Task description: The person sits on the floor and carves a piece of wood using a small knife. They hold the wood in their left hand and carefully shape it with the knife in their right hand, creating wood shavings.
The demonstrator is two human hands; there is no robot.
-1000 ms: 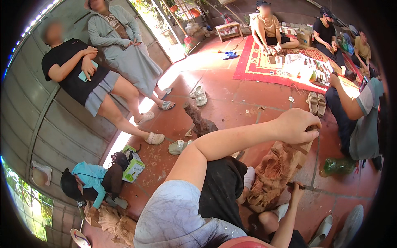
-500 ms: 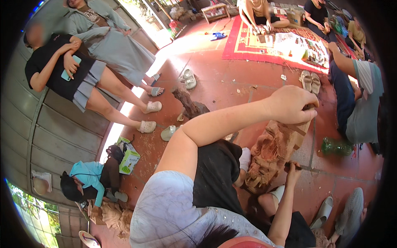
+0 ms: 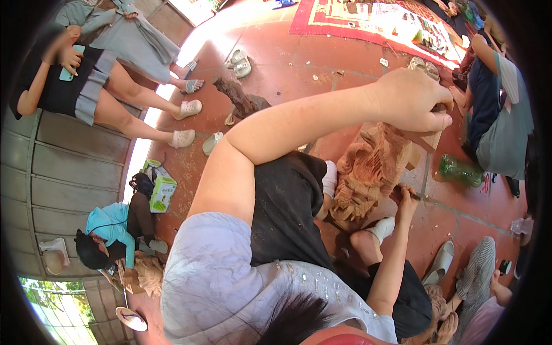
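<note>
My left hand [image 3: 411, 100] is raised over a reddish wooden carving [image 3: 371, 172] and is closed around a wooden mallet [image 3: 428, 141], whose head sits against the top of the carving. The carving stands on the red tiled floor [image 3: 299, 63] between my legs. My right hand [image 3: 405, 198] is low at the carving's right side, gripping a thin chisel [image 3: 415, 196] that points toward the wood. My bare left arm crosses the middle of the view.
A green plastic bottle [image 3: 460, 171] lies right of the carving, beside a seated person [image 3: 500, 115]. Two people [image 3: 86, 86] sit at the left; a crouching child [image 3: 112, 230] and a green-white carton [image 3: 161, 187] are below them. A wood stump [image 3: 238, 98], sandals [image 3: 238, 60] and a red rug [image 3: 368, 17] lie farther off.
The view has tilted, so everything has slid upward in the picture. Both hands keep their places on the mallet and chisel at the carving.
</note>
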